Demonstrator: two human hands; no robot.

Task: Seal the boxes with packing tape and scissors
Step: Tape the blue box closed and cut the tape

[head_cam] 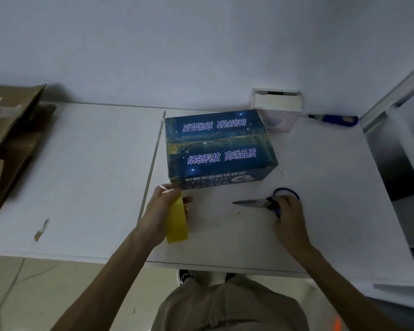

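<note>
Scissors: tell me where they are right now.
In the head view the scissors lie on the white table, right of centre, just in front of the blue box, blades pointing left; the right hand holds their blue handles.

Dim, bluish light gives a soft, grainy picture. The box [219, 149] casts a faint shadow on the desk [81, 163]. Wide-angle bending curves the edges, and the corners darken.
</note>
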